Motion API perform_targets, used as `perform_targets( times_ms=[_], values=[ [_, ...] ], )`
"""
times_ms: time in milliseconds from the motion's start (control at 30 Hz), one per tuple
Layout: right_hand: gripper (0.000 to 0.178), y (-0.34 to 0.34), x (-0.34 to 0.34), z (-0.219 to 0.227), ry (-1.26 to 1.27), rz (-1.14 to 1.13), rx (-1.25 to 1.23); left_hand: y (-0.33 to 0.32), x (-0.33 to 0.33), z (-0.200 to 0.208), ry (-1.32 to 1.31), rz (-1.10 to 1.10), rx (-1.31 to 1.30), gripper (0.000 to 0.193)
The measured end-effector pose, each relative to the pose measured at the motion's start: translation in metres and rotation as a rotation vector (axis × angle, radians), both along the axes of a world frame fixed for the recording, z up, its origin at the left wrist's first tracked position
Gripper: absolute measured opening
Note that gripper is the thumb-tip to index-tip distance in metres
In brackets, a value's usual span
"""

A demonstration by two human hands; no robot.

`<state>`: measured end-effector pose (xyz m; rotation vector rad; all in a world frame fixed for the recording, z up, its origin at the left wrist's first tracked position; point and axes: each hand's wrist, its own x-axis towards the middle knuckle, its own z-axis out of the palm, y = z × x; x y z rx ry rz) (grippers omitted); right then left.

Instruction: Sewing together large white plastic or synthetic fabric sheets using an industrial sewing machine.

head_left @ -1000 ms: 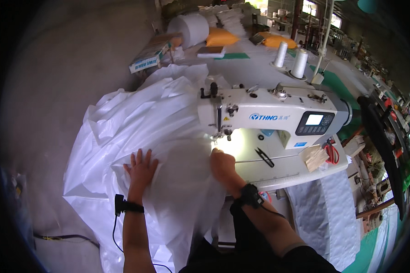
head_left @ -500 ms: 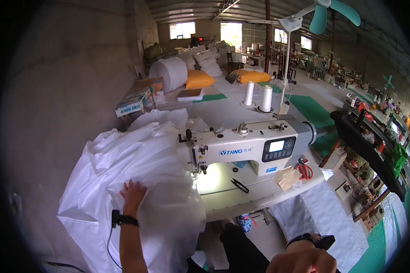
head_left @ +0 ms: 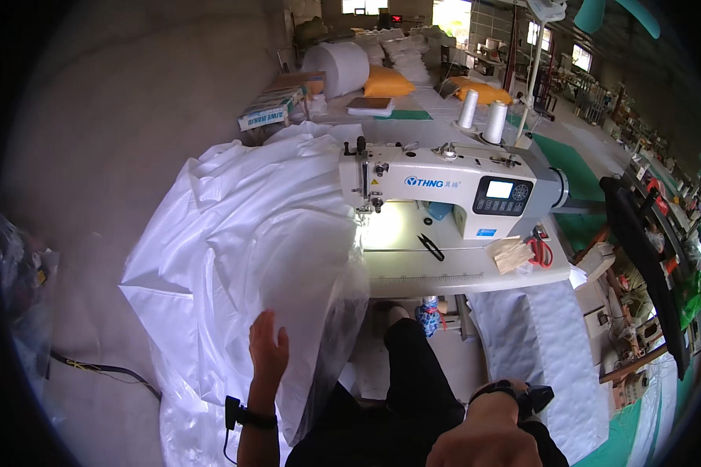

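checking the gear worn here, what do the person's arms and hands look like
Left hand: ungloved, black wrist strap with boxy black module and thin dark cable. Right hand: ungloved, black wristband with chunky black unit, plus a black sleeve.

1. The sewing machine stands on the surface, thread cones behind it.
2. The sheet spreads left of it, the left hand over its near part.
3. Snips lie on the surface before the machine, scissors right of them.
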<state>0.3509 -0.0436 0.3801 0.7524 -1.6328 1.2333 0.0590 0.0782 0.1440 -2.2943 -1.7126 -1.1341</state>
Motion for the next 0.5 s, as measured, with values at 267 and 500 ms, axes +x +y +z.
perform_targets(
  times_ms=[267,500],
  values=[
    [0.033,-0.016,0.0,-0.007,0.067,-0.072,-0.035,0.059,-0.039,-0.004,-0.128,0.114,-0.157,0.05],
    [0.008,0.018,0.001,-0.035,-0.109,0.078,-0.037,0.137,-0.069,-0.028,0.153,0.294,-0.309,0.049]
  ],
)
